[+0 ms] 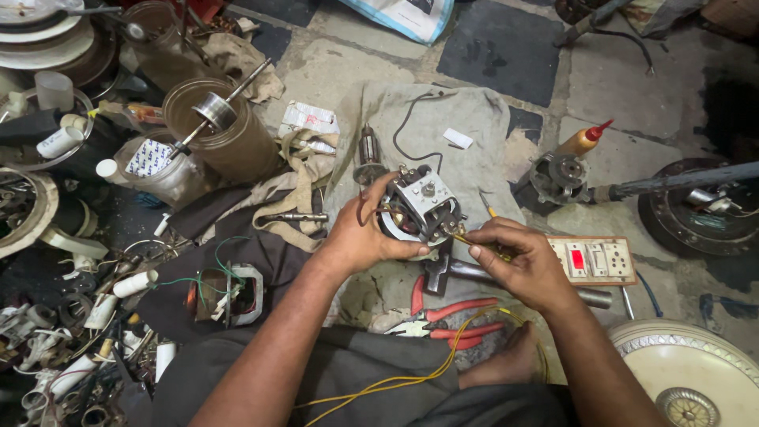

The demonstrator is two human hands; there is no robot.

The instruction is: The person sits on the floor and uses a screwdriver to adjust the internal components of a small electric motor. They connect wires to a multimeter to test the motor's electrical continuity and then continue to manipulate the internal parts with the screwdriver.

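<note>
My left hand (357, 231) grips a small electric motor (419, 207) with a grey metal frame and copper windings, holding it above a grey cloth (443, 130) on the floor. My right hand (514, 257) pinches a thin yellow wire (411, 378) at the motor's right side; the wire trails down across my lap. Whether the right fingers also hold a small tool is hidden. Under the hands lie a hammer (451, 270) and red-handled pliers (447, 320).
A motor rotor (368, 154) lies on the cloth. A switch-and-socket board (594, 259) sits right, near an orange bottle (583, 140) and another motor (558, 177). Left are a brown can (225, 130), a wound coil (225, 292) and several scattered parts. A round fan cover (692, 375) lies bottom right.
</note>
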